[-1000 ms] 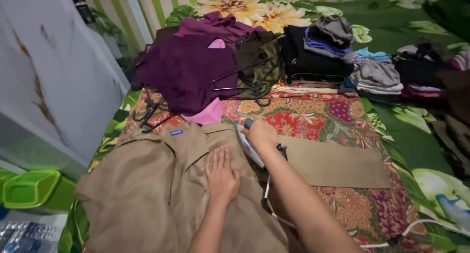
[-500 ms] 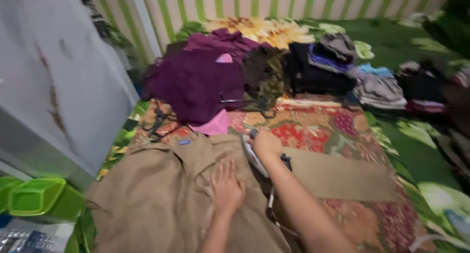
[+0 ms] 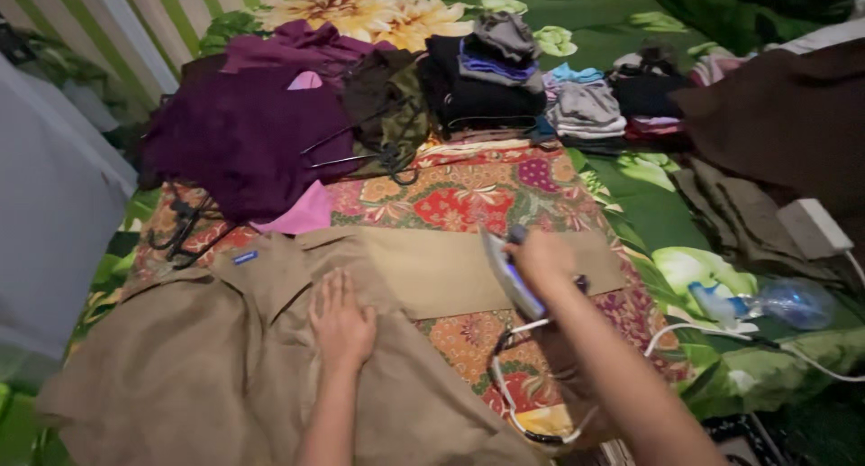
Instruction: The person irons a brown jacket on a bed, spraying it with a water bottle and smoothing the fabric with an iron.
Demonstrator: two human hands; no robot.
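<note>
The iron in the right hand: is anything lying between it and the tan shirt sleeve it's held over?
Nothing visible does. The right hand holds the iron tilted up over the flat sleeve of the tan shirt. The left hand rests flat on the shirt body, off to the side.

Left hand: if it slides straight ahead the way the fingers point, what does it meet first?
Probably the khaki shirt's collar, just beyond the left hand, which lies flat on the khaki shirt; past that, the pink cloth. Depth is uncertain.

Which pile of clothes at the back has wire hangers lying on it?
The purple pile at back left: dark wire hangers lie across its right edge. The black and grey folded stacks have none.
</note>
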